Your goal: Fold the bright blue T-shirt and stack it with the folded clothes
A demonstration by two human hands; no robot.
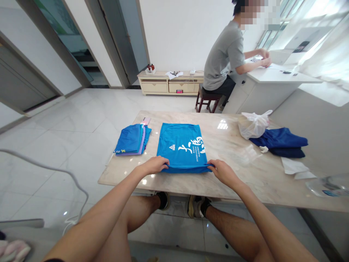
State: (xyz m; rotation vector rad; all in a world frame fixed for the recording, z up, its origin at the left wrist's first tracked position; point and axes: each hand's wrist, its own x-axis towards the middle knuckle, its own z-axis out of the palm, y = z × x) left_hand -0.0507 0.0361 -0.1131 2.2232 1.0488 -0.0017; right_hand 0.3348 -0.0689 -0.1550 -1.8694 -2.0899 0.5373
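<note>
A blue T-shirt (177, 136) with white lettering lies folded into a rough square on the marble-look table (223, 171). My left hand (156, 165) pinches the shirt's near left corner. At the near right corner, my right hand (218, 170) grips the same edge between thumb and fingers. Between the two hands the near edge runs straight and looks slightly lifted. To the left sits a stack of folded clothes (129, 140), blue on top with a purple layer showing below.
On the table's right are a white plastic bag (255, 123), dark blue clothing (283, 140), white paper (296, 167) and a clear plastic bottle (328, 186). Beyond, a person in grey (222, 54) sits on a stool (208, 98) at a white desk (275, 74). A low cabinet (155, 87) stands by the wall.
</note>
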